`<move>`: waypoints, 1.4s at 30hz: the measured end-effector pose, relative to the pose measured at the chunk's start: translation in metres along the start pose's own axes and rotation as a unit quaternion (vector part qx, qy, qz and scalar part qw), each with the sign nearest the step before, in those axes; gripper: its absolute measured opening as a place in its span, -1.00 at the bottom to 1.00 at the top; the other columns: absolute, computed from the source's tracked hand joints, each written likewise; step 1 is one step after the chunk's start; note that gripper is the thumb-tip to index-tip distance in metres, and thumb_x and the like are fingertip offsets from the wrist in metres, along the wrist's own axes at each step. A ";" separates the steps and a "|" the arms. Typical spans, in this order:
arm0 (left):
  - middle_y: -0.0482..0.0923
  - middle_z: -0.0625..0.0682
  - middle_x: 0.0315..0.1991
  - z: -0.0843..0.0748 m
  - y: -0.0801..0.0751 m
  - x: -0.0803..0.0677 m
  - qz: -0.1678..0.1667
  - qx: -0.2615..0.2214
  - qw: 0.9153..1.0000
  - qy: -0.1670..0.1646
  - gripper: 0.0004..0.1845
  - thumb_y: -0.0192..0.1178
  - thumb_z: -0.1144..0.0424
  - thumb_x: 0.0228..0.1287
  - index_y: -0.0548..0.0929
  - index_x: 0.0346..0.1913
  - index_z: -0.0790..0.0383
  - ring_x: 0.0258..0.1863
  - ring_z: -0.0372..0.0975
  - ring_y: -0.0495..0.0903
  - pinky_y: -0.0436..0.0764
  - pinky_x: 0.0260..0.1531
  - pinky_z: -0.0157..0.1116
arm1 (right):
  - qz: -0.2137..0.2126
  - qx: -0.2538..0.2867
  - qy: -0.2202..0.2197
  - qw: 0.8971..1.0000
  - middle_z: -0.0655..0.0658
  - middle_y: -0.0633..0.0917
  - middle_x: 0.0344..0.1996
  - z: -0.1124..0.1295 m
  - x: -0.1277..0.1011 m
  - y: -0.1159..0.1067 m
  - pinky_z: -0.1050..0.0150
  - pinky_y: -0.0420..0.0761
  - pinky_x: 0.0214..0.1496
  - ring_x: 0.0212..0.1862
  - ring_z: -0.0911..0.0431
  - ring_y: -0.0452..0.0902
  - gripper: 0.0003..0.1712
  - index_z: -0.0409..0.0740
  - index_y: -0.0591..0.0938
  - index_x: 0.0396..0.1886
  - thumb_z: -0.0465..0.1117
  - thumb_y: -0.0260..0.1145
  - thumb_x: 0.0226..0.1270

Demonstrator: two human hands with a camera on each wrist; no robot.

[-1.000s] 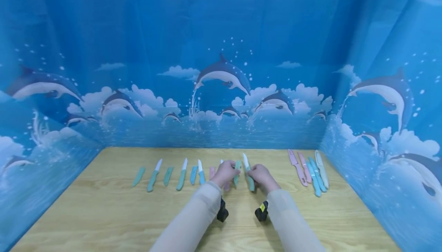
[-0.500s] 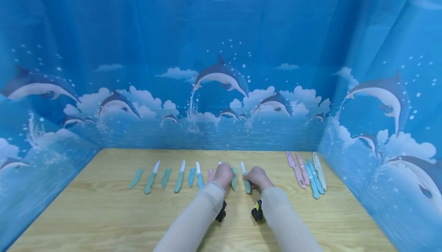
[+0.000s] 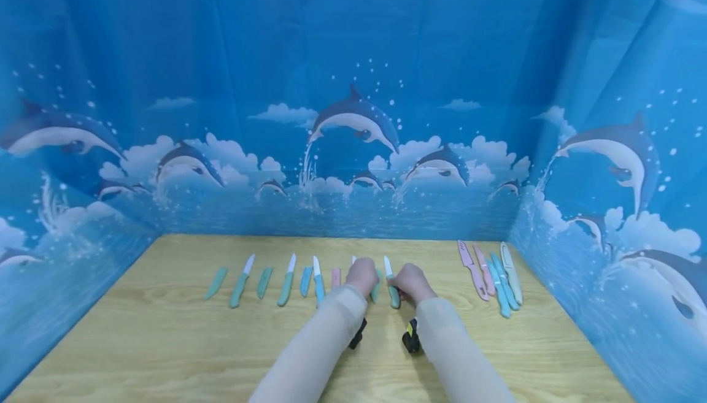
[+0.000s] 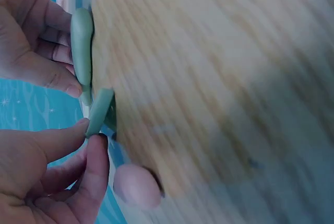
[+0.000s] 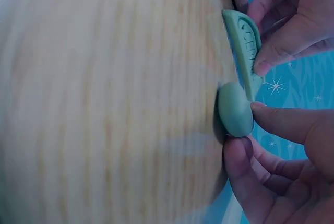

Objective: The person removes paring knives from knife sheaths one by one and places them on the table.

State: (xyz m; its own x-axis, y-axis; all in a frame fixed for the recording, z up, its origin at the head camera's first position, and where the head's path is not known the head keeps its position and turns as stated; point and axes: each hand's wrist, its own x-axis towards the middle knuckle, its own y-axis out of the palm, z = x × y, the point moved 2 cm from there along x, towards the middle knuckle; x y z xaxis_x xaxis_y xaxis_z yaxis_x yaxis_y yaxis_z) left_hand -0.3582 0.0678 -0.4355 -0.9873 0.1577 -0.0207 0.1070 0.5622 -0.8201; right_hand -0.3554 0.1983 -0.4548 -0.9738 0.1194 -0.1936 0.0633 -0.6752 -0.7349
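Knife (image 3: 391, 285) with a green handle and white blade lies mid-table, where we pinch its handle with our right hand (image 3: 411, 282). Just left of it, our left hand (image 3: 361, 276) pinches a green sheath (image 3: 376, 291) between thumb and fingertips. Further left runs a row of knives and sheaths (image 3: 265, 281) on the wooden table (image 3: 166, 341); a sheathed bunch (image 3: 494, 275) lies far right.

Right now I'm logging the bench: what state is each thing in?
Green knife: unsheathed, white blade bare, on the table, handle held by the right hand.
Green sheath: off its knife, pinched by the left hand.
Knives at left: bare, sheaths beside them.
Knives at right: sheathed, grouped.
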 end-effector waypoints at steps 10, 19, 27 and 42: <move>0.66 0.14 -0.28 -0.001 0.002 0.006 0.007 0.047 0.999 -0.023 -0.89 0.11 0.41 0.32 0.65 -0.27 0.30 -0.35 -0.12 0.60 0.62 -0.31 -0.22 | -0.007 0.002 0.002 1.000 -0.07 0.55 -0.72 0.003 -0.002 -0.003 0.40 0.54 -0.64 -0.74 0.22 0.41 -0.74 -0.28 0.60 -0.62 -0.27 0.37 0.23; 0.67 0.18 -0.20 0.001 0.009 0.014 0.007 0.061 0.998 -0.031 -0.86 0.07 0.41 0.34 0.66 -0.25 0.31 -0.23 -0.07 0.66 0.65 -0.20 -0.20 | -0.013 -0.015 0.006 1.000 -0.08 0.57 -0.72 0.003 -0.004 -0.002 0.42 0.52 -0.64 -0.74 0.23 0.40 -0.74 -0.27 0.61 -0.62 -0.26 0.37 0.23; 0.65 0.21 -0.13 -0.001 0.002 -0.001 -0.002 0.056 0.998 -0.033 -0.84 0.06 0.46 0.33 0.65 -0.19 0.37 -0.24 -0.07 0.66 0.67 -0.21 -0.21 | -0.037 -0.045 -0.014 0.998 -0.03 0.48 -0.76 -0.001 -0.010 -0.007 0.30 0.47 -0.57 -0.69 0.16 0.35 -0.57 -0.24 0.58 -0.63 -0.05 0.28 0.35; 0.63 0.18 -0.14 -0.005 0.005 0.003 0.008 0.075 0.996 -0.039 -0.82 0.06 0.45 0.34 0.64 -0.10 0.35 -0.35 -0.15 0.61 0.65 -0.35 -0.28 | -0.115 -0.143 0.046 0.982 -0.62 -0.08 0.41 -0.072 0.003 -0.068 -0.30 -0.01 0.44 0.43 -0.48 -0.20 0.07 -0.60 -0.14 0.42 0.15 0.11 0.41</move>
State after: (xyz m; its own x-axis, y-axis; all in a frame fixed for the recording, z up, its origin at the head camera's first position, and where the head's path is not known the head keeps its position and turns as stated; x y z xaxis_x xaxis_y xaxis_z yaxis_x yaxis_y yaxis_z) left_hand -0.3599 0.0757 -0.4368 -0.9923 0.0988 -0.0744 0.1101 0.4315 -0.8954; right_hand -0.3463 0.2966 -0.4525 -0.9468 0.3180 -0.0490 -0.0841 -0.3915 -0.9163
